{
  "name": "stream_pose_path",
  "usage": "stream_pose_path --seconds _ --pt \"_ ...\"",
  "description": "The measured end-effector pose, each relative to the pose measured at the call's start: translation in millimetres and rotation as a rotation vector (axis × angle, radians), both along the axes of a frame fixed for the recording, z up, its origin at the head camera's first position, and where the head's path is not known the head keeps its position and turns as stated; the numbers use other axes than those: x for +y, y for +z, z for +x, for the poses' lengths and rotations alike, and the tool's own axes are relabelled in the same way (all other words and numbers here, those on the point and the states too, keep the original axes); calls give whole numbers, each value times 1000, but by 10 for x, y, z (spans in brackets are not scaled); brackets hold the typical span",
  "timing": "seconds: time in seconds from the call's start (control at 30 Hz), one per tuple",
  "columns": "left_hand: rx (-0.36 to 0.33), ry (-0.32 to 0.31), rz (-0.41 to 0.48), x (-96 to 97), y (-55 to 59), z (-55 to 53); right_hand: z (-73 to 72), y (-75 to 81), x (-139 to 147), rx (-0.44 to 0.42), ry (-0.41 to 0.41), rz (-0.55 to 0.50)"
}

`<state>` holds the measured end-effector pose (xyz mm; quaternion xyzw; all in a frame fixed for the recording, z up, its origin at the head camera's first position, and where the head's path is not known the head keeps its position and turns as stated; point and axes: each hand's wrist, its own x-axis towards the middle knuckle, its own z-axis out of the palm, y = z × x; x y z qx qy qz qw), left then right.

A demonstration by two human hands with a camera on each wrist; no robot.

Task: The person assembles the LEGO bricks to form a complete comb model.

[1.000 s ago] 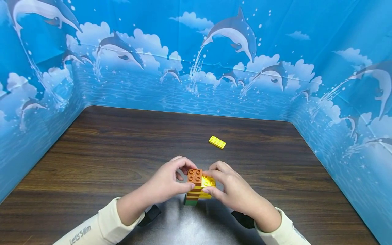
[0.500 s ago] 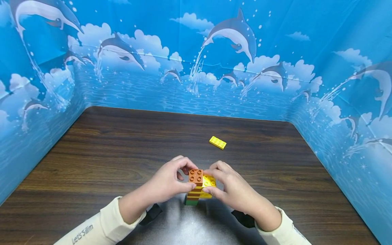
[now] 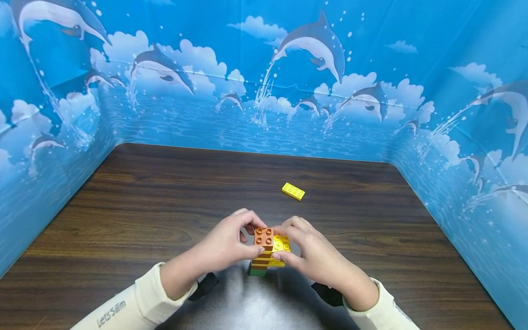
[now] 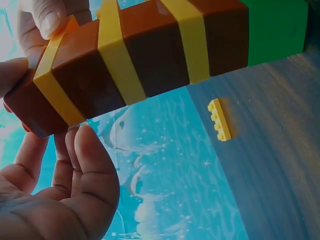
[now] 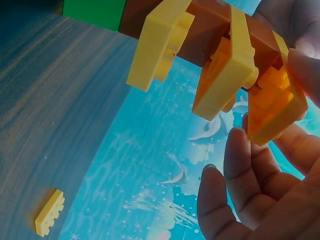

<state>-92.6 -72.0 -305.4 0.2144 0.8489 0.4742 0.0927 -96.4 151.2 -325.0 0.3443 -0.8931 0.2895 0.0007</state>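
Observation:
A tower of toy building bricks stands on the table before me. Its base is a green brick (image 3: 257,272). Above it, brown bricks (image 4: 155,50) alternate with yellow plates (image 4: 122,55), whose studded ends jut out to the right. My left hand (image 3: 222,240) pinches the top brown brick (image 3: 264,237) between thumb and fingers. On the other side, my right hand (image 3: 311,252) grips the jutting end of the uppermost yellow plate (image 5: 280,115), thumb in front and index finger behind. The right hand's other fingers stay off the bricks in the right wrist view.
A loose yellow plate (image 3: 293,191) lies studs up on the dark wooden table (image 3: 165,192), beyond the tower. Blue dolphin-print sheeting (image 3: 185,114) walls the table at the back and both sides.
My left hand and the top brown brick have shifted very slightly to the right over the last second. The right hand keeps its hold, and the loose plate stays put.

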Motion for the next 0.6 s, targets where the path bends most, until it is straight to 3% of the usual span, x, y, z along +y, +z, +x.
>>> stream_pose_path --seconds 0.33,0.6 --pt "-22 9 66 -25 -66 8 21 30 -62 43 9 -116" --pt "-36 9 80 -36 -81 -11 31 44 -98 2 3 -150"
